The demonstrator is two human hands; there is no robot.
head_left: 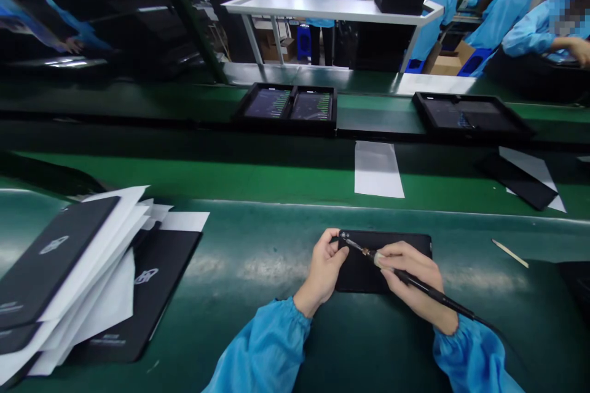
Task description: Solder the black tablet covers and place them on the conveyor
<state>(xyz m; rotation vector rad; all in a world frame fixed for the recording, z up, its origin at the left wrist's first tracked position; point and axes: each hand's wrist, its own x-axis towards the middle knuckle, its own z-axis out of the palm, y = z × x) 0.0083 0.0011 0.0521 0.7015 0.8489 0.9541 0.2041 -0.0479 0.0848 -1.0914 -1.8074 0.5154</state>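
A black tablet (362, 273) lies flat on the green worktop before me, its long side running left to right. My left hand (326, 265) grips its left end, thumb on the upper face and fingers round the edge. In my right hand (413, 279) is a soldering iron (417, 283), held like a pen. Its metal tip points at the tablet's upper left corner, near a small round detail there; whether it touches I cannot tell. The iron's cord trails off to the lower right.
Black tablets interleaved with white sheets form a leaning stack (87, 258) at left. A thin pale stick (509, 253) lies right. Beyond are a white sheet (378, 169), a black panel (519, 181) on paper, and black trays (288, 126) holding lit screens. People in blue work farther back.
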